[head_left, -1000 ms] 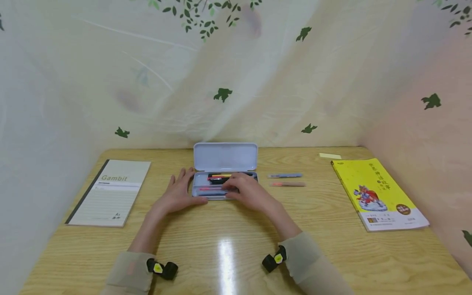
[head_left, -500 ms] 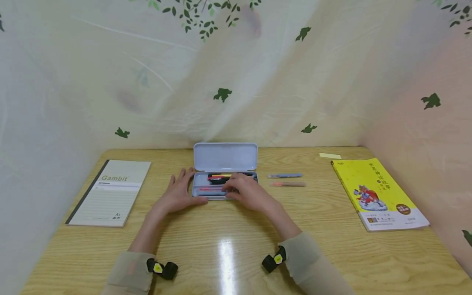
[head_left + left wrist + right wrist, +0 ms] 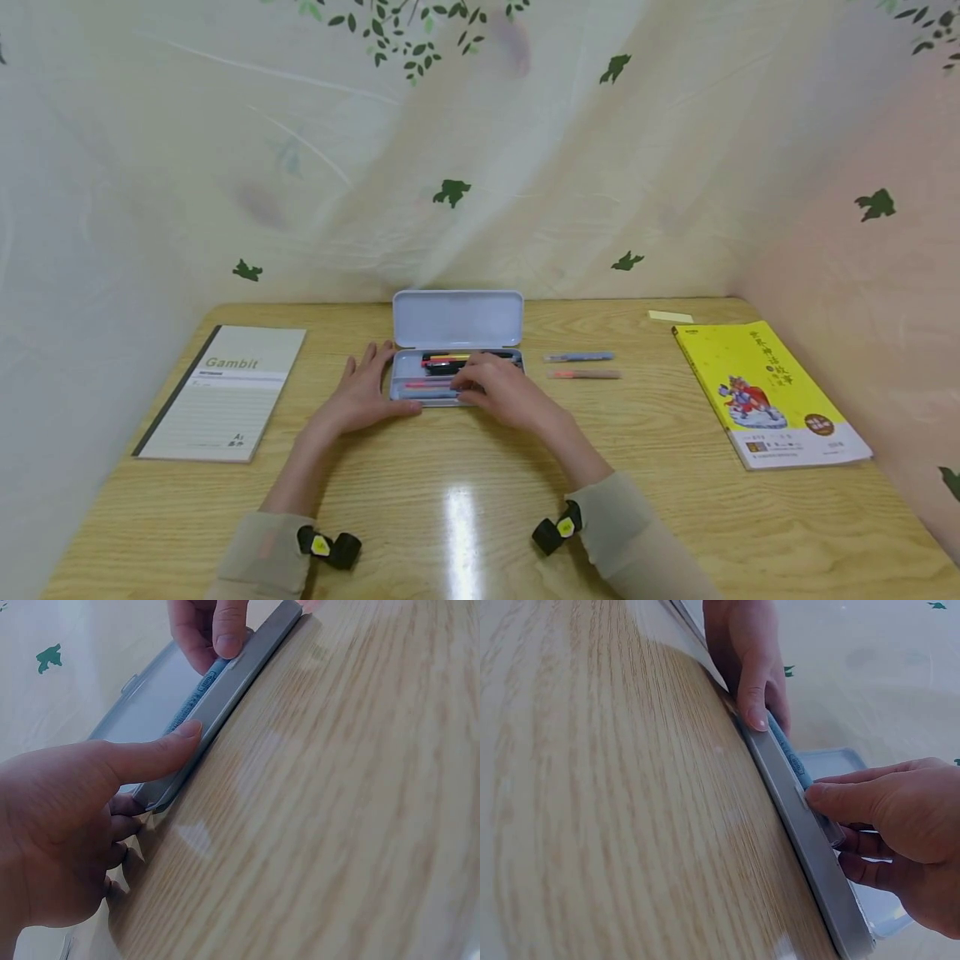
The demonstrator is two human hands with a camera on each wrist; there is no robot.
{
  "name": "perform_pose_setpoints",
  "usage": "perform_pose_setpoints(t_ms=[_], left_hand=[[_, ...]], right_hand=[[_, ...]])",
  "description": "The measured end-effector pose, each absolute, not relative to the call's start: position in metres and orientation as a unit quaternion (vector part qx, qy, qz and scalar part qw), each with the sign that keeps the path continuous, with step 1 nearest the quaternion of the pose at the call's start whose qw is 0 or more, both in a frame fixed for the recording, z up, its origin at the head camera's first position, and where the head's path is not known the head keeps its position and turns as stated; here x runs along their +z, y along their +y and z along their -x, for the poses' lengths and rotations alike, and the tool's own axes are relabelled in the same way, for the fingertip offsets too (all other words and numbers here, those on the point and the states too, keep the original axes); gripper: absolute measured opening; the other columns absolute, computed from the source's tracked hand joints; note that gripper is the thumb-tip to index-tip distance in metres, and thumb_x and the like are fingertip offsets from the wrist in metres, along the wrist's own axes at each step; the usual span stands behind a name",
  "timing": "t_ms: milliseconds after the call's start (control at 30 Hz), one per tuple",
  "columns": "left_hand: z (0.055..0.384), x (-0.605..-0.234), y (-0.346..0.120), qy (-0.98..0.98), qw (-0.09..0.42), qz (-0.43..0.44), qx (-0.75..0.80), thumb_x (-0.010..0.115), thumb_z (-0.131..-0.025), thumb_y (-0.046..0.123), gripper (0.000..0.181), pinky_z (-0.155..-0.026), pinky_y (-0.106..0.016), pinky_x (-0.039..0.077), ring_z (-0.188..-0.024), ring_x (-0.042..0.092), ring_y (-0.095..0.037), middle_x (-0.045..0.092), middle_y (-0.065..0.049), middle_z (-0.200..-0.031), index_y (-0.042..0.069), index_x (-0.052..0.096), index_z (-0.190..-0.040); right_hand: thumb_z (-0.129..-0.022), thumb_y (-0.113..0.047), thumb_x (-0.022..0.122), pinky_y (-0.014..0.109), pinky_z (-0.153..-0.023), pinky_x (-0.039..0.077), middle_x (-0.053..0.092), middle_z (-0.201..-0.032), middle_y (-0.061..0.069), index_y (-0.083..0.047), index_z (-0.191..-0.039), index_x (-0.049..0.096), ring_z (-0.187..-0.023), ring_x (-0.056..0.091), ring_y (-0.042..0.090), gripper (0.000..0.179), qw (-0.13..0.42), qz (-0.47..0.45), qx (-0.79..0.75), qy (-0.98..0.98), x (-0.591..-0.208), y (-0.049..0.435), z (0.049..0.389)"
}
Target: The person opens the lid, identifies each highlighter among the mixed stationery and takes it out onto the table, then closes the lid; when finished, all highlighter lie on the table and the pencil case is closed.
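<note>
A pale blue pencil case (image 3: 458, 319) lies at the back middle of the table, its lid raised. My left hand (image 3: 362, 393) holds its left end, thumb on the front rim and fingers around the corner. Inside, my right hand (image 3: 506, 390) pinches a light blue pen (image 3: 786, 754) that lies along the front wall, thumb and fingertips near its right end. Behind that pen lies a pinkish one (image 3: 427, 385), and several dark pens (image 3: 446, 367) sit in the rear part. My right hand covers the right side of the contents in the head view.
Right of the case lie a blue pen (image 3: 581, 357) and an orange-and-brown pen (image 3: 588, 375). A grey notebook (image 3: 225, 400) is at far left, a yellow book (image 3: 765, 392) at far right. Behind it is a pale yellow strip (image 3: 671, 317). A printed curtain (image 3: 525, 208) hangs behind the table.
</note>
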State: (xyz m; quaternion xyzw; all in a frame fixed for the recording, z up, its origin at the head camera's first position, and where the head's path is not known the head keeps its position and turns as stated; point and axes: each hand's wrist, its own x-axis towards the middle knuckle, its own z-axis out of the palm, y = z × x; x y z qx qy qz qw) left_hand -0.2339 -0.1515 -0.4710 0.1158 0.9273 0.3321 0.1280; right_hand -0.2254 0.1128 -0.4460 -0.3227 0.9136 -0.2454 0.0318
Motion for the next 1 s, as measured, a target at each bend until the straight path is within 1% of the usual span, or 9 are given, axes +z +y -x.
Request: perform_pose_setpoints(t_ms=[167,400,633,733,867,1000], left_hand=[[0.234,-0.472,-0.152,0.928,0.127,-0.118,0.331,0.081,-0.082,0.054,0.109,-0.129,-0.066,-0.005,-0.161,0.000,-0.047,0.014,-0.024,-0.172,0.008,0.023,-0.162],[0.235,-0.472,-0.153,0.927,0.126,-0.119,0.332,0.081,-0.082,0.054,0.110,-0.129,-0.066,-0.005,-0.160,0.000,-0.047,0.014,-0.024,-0.172,0.007,0.023,-0.162],[0.235,-0.472,-0.154,0.928,0.119,-0.124,0.331,0.082,-0.082,0.052,0.108,-0.129,-0.066,-0.005,-0.160,0.001,-0.048,0.016,-0.025,-0.171,0.006,0.025,-0.161],[0.235,-0.472,-0.154,0.928,0.118,-0.126,0.331,0.082,-0.082,0.052,0.107,-0.129,-0.066,-0.004,-0.160,0.002,-0.048,0.017,-0.025,-0.171,0.006,0.026,-0.161],[0.235,-0.472,-0.154,0.927,0.120,-0.123,0.333,0.082,-0.082,0.052,0.108,-0.129,-0.065,-0.005,-0.160,0.001,-0.047,0.016,-0.024,-0.171,0.007,0.025,-0.162],[0.234,-0.472,-0.154,0.927,0.119,-0.122,0.333,0.082,-0.082,0.052,0.108,-0.130,-0.064,-0.005,-0.161,0.001,-0.046,0.016,-0.024,-0.171,0.007,0.024,-0.162]], right_hand=[[-0.100,-0.018,0.068,0.030,-0.084,0.054,0.068,-0.104,-0.001,-0.015,-0.113,0.077,-0.095,0.061,0.012,0.016,0.027,0.323,-0.243,0.914,-0.445,0.113,0.225],[-0.101,-0.018,0.067,0.033,-0.088,0.055,0.069,-0.106,-0.001,-0.016,-0.112,0.077,-0.098,0.062,0.014,0.015,0.021,0.323,-0.239,0.916,-0.444,0.112,0.224],[-0.100,-0.017,0.067,0.034,-0.089,0.056,0.069,-0.106,-0.001,-0.014,-0.111,0.077,-0.098,0.061,0.015,0.015,0.007,0.318,-0.252,0.914,-0.446,0.114,0.224],[-0.099,-0.015,0.068,0.033,-0.088,0.057,0.068,-0.105,-0.001,-0.014,-0.110,0.076,-0.096,0.061,0.014,0.013,-0.007,0.318,-0.257,0.913,-0.445,0.119,0.225],[-0.099,-0.012,0.069,0.030,-0.082,0.057,0.068,-0.103,0.000,-0.012,-0.108,0.076,-0.092,0.061,0.014,0.012,-0.026,0.327,-0.260,0.908,-0.442,0.127,0.228],[-0.098,-0.012,0.069,0.027,-0.077,0.057,0.068,-0.101,0.000,-0.012,-0.107,0.077,-0.089,0.061,0.012,0.012,-0.027,0.325,-0.264,0.908,-0.439,0.141,0.229]])
